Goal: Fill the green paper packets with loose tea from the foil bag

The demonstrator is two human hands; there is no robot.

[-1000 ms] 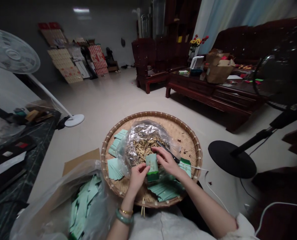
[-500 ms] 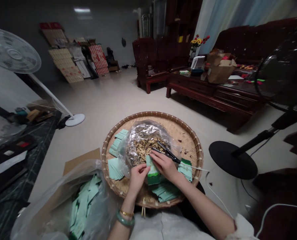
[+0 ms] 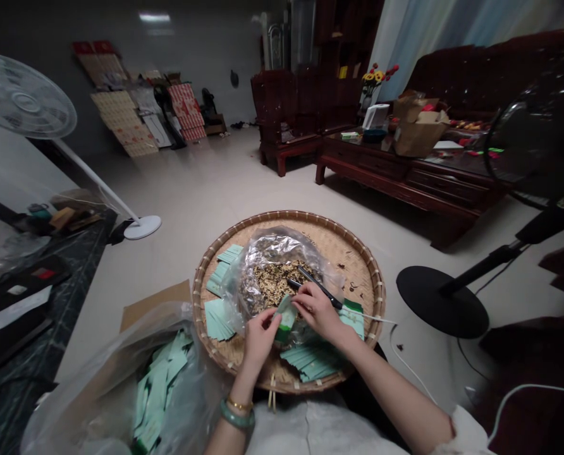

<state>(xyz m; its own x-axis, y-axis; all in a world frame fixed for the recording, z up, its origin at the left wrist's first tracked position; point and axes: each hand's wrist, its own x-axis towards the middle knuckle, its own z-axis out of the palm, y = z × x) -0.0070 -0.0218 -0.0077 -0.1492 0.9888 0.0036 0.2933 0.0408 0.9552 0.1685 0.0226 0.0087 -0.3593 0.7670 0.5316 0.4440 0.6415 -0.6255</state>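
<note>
Between my two hands is a small green packet (image 3: 288,315), its upper edge pinched from both sides. My left hand (image 3: 262,333) grips its left edge with thumb and finger. My right hand (image 3: 318,312) closes on its upper right corner. Just behind lies a clear plastic bag (image 3: 282,243) of loose dried tea-like mix (image 3: 270,281). A black clamp-like tool with a white cord (image 3: 327,294) rests across the bag, beside my right hand. Fanned green packets (image 3: 313,363) lie under my right wrist, and more packets (image 3: 219,319) sit left of the bag.
All this sits in a round woven bamboo tray (image 3: 375,265). At the left stands a large plastic bag of green packets (image 3: 161,385). A white fan (image 3: 142,227) and a black fan (image 3: 443,300) flank the tray. A dark wooden table (image 3: 381,174) is beyond.
The packet's top has tilted and bent up between my fingers. My right hand has gone from lying over the packet to pinching its corner. The fanned packets below show more.
</note>
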